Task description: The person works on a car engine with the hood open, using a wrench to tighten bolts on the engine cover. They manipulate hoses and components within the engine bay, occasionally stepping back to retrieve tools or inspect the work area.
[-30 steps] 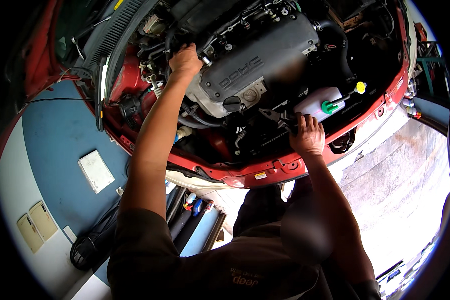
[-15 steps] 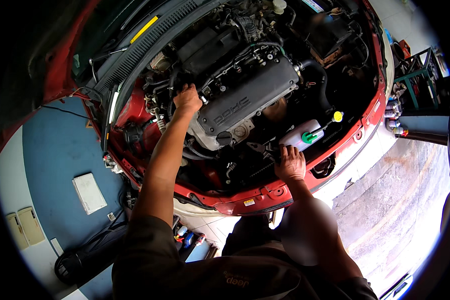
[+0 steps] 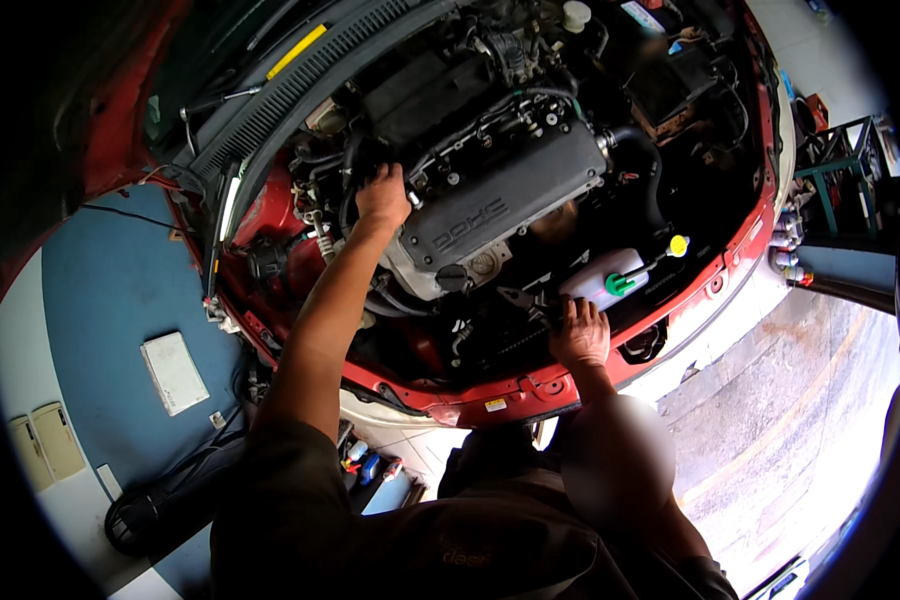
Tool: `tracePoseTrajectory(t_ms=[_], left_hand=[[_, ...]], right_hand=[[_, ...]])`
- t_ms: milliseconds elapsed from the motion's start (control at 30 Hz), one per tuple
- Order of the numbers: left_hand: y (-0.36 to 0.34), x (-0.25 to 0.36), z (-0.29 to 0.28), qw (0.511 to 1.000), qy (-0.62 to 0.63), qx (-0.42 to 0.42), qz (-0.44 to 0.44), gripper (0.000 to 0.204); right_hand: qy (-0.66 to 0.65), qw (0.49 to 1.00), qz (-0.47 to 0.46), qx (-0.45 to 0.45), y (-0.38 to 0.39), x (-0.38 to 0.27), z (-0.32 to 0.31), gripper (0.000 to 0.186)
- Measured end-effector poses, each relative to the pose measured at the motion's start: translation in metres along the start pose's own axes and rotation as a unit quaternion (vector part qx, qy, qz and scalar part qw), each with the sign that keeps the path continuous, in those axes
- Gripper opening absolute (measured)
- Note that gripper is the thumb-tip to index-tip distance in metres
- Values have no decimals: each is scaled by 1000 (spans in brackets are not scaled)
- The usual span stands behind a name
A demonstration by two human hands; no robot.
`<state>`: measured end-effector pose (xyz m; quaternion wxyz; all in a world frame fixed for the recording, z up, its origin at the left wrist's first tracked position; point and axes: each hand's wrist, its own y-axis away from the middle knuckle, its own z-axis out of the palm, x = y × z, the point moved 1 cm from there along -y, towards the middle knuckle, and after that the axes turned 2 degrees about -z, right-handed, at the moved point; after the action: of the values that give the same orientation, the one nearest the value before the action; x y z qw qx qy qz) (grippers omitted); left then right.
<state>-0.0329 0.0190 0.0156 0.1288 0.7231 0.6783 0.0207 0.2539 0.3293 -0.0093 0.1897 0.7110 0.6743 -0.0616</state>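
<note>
One engine cover (image 3: 510,195), long and dark grey to black, lies aslant in the middle of the car's open front, and the person leans in over it. Hardly anything has changed over the past second: both hands keep to the same spots, and only the head has shifted, bringing more of the far side into sight. To me, that suggests the effort stays at the cover's left end.

The cover looks dull and smooth, with raised lettering, and seems firmly seated. A round black cap (image 3: 452,277) sits on the near side of the engine, by that left end. Just beyond this end, the left hand (image 3: 383,197) reaches down, fingers bent, knuckles up; I can't tell what it pinches, if anything, because its fingertips are hidden.

The right hand (image 3: 581,335) is at the car's red front edge (image 3: 470,408), fingers half curled. A pair of pliers (image 3: 517,298) lies right by its fingertips, but I can't tell whether it grips them. Just beside it stands a pale bottle (image 3: 592,277) with a green cap (image 3: 620,286). Farther right, a thick black hose (image 3: 656,180) curves down.
</note>
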Motion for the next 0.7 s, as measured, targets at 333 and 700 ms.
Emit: tracePoseTrajectory(t_ms=[333, 700], left_hand=[[25, -30, 0, 997, 13, 47, 67, 25], [10, -17, 0, 994, 66, -54, -63, 29]], right_hand=[[2, 999, -15, 30, -3, -1, -2, 50], [14, 1000, 2, 3, -1, 3, 3, 64]])
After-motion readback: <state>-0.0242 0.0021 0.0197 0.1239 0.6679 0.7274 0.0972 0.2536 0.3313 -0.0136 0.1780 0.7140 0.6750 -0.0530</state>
